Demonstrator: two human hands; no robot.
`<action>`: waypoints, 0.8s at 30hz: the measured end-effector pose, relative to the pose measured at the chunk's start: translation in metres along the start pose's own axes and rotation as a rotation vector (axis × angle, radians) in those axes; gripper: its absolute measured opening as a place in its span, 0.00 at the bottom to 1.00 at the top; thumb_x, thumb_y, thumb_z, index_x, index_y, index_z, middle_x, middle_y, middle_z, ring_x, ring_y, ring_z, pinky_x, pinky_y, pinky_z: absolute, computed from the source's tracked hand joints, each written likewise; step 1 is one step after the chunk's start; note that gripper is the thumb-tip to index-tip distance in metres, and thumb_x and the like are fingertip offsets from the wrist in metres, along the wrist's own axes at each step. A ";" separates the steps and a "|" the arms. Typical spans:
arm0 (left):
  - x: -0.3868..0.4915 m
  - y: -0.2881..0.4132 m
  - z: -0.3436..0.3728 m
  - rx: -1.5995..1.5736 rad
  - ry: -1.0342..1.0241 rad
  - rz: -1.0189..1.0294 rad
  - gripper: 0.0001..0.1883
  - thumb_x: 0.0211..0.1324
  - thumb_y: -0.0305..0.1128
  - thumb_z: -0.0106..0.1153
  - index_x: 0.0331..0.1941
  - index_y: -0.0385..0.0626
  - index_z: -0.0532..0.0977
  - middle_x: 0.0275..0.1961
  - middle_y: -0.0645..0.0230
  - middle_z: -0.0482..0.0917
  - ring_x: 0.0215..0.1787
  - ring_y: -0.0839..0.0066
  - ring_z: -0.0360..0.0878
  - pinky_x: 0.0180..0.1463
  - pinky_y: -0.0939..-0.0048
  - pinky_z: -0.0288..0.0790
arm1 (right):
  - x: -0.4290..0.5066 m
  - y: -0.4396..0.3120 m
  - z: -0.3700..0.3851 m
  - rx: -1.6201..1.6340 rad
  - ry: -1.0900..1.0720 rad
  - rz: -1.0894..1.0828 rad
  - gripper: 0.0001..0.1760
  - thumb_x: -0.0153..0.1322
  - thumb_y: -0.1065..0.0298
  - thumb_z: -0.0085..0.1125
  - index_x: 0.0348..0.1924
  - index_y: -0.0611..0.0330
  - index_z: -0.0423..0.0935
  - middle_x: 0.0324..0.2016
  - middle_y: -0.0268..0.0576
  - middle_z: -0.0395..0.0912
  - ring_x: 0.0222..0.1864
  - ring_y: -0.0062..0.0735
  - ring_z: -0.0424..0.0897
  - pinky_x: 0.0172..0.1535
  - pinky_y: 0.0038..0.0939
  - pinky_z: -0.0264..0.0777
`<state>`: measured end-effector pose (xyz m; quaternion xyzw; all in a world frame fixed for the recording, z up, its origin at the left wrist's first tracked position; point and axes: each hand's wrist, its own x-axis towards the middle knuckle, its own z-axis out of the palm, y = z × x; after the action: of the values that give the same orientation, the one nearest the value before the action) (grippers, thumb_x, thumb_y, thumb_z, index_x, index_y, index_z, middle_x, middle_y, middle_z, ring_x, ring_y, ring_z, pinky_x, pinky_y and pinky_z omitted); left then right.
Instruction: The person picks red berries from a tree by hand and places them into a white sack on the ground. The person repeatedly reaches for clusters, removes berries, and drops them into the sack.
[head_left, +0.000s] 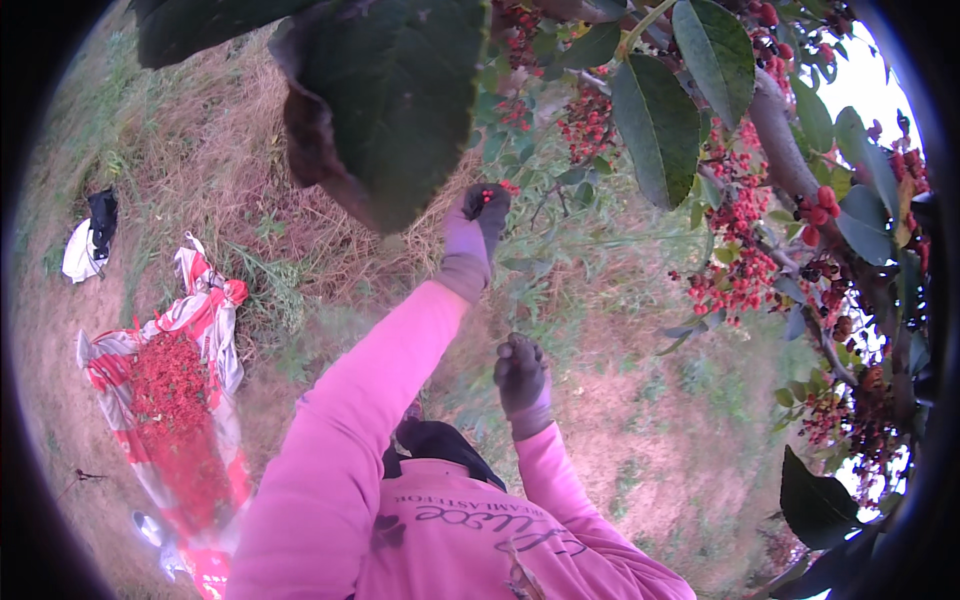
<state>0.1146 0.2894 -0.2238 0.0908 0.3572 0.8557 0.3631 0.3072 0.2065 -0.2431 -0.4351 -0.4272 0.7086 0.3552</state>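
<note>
My left hand (477, 229), in a grey and purple glove, reaches out ahead with its fingers closed on a small cluster of red berries (489, 196). More red berries show just beyond the fingertips. My right hand (523, 375), gloved the same way, hangs lower, beside my body, with its fingers curled; whether anything is inside them cannot be told. Clusters of small red berries (731, 281) hang from a tree branch (780, 131) at the right. On the ground at the left, a red and white sheet (225, 337) holds a heap of picked berries (169, 382).
Large green leaves (405, 97) hang close to the camera at the top. Leafy branches and darker berry clusters (874, 420) line the right side. A white and black bag-like thing (84, 251) lies on the grass at the far left.
</note>
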 end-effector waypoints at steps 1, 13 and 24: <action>-0.008 0.004 -0.011 -0.087 0.005 -0.085 0.04 0.57 0.25 0.56 0.37 0.43 0.75 0.36 0.66 0.81 0.35 0.71 0.81 0.36 0.71 0.76 | 0.003 -0.001 0.004 -0.022 0.038 0.047 0.08 0.70 0.65 0.55 0.41 0.54 0.75 0.29 0.32 0.76 0.25 0.19 0.73 0.26 0.18 0.67; -0.089 0.067 -0.137 -0.589 -0.006 -0.434 0.10 0.64 0.34 0.49 0.45 0.44 0.72 0.44 0.61 0.78 0.49 0.64 0.76 0.55 0.59 0.70 | 0.018 0.006 0.133 0.101 -0.314 -0.173 0.15 0.72 0.70 0.52 0.51 0.59 0.70 0.44 0.40 0.77 0.42 0.25 0.77 0.42 0.24 0.72; -0.107 0.141 -0.222 -0.940 0.025 -0.252 0.12 0.63 0.34 0.51 0.46 0.41 0.75 0.46 0.61 0.80 0.51 0.64 0.76 0.60 0.61 0.68 | -0.025 0.060 0.241 0.280 -0.607 -0.154 0.17 0.75 0.61 0.47 0.50 0.63 0.72 0.45 0.42 0.77 0.49 0.28 0.75 0.55 0.27 0.67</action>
<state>0.0209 0.0273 -0.2794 -0.1372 -0.0555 0.8748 0.4614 0.0864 0.0900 -0.2285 -0.1179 -0.4437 0.8285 0.3206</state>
